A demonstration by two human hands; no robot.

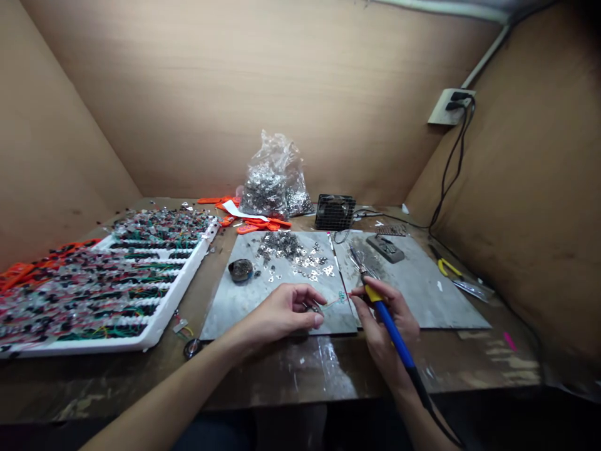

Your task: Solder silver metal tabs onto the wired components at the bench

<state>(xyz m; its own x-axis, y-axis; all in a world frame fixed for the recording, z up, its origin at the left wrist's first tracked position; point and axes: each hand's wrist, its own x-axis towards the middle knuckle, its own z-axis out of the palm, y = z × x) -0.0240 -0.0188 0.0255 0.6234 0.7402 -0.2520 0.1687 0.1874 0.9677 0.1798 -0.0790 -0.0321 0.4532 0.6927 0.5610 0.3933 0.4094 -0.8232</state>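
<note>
So, R hand (379, 335) w/ soldering iron (392, 329), L hand (288, 308) prob. w/ wire (332, 303).

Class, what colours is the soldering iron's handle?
The soldering iron's handle is blue, with a yellow section at its front end; the head view shows this.

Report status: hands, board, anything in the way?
Right hand gripping iron. Left hand curled, hold unclear. Board between hands. Metal bits beyond, seemingly not blocking.

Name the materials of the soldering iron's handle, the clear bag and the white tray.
Handle: probably plastic or rubber; smooth, solid blue and yellow. Bag: thin plastic film; see-through, crinkled, glinting. Tray: likely foam, perhaps molded plastic; matte white with a thick rim.
</note>
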